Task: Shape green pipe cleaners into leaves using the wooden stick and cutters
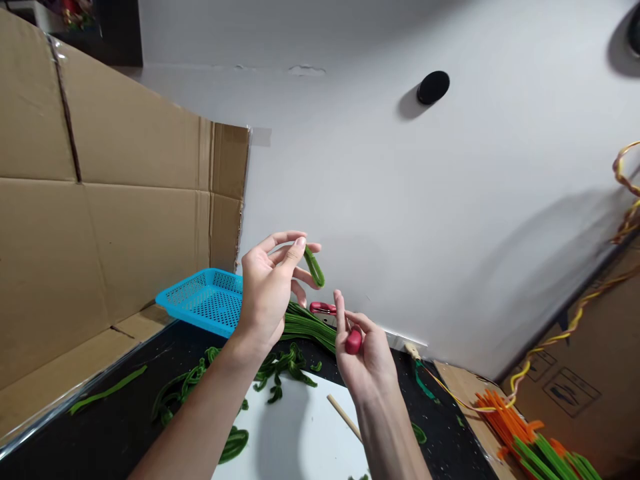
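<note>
My left hand [273,280] pinches a folded loop of fuzzy green pipe cleaner [315,267] between thumb and fingers, held up in front of the wall. Lower and to the right, my right hand [367,350] has its palm turned up and a red-handled tool [354,341] tucked in it. A red part with some metal sticks out past its fingers; the tool's exact kind is unclear. Behind the hands lies a bundle of long green pipe cleaners [310,327]. Bent green pipe cleaner pieces [283,367] lie below, partly on a white board [280,427].
A blue perforated basket [200,303] stands at the left against cardboard panels [140,147]. A wooden stick [344,417] lies on the board. Orange and green pipe cleaners [525,427] sit at the lower right, near a twisted yellow cord [575,320] and a wall plug [413,350].
</note>
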The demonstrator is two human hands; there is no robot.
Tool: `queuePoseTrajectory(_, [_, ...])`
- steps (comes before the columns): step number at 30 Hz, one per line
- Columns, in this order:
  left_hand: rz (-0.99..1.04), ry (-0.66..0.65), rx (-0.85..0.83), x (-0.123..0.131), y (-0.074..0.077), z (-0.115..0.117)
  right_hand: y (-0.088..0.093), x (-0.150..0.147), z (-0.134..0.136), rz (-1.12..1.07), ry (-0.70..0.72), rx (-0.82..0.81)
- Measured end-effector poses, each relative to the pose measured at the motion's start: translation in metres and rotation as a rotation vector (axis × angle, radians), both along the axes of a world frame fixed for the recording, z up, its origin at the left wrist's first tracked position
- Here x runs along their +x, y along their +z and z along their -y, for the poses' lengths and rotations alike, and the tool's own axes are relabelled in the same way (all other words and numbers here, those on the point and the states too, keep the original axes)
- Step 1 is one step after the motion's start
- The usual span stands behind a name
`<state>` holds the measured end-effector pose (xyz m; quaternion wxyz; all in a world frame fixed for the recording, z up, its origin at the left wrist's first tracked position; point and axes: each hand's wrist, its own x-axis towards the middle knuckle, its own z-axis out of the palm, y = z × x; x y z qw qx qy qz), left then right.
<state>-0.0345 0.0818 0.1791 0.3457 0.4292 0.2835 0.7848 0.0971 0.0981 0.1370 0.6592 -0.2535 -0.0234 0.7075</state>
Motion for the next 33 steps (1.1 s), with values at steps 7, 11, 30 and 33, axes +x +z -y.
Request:
queuePoseTrajectory(7, [-0.046, 0.006, -0.023, -0.003, 0.000, -0.002, -0.007, -0.004, -0.002, 0.117, 0.144, 0.028])
queuePoseTrajectory(11, [-0.119, -0.033, -0.059, -0.002, -0.003, -0.005, -0.004, 0.001, 0.000, 0.213, 0.133, 0.189])
queuePoseTrajectory(30, [-0.651, -0.213, -0.044, 0.029, -0.017, -0.002, 0.018, 0.024, 0.021, 0.561, -0.219, 0.564])
queuePoseTrajectory(33, [-0.569, -0.171, -0.019, 0.018, -0.012, -0.002, 0.013, 0.023, 0.018, 0.783, -0.133, 0.575])
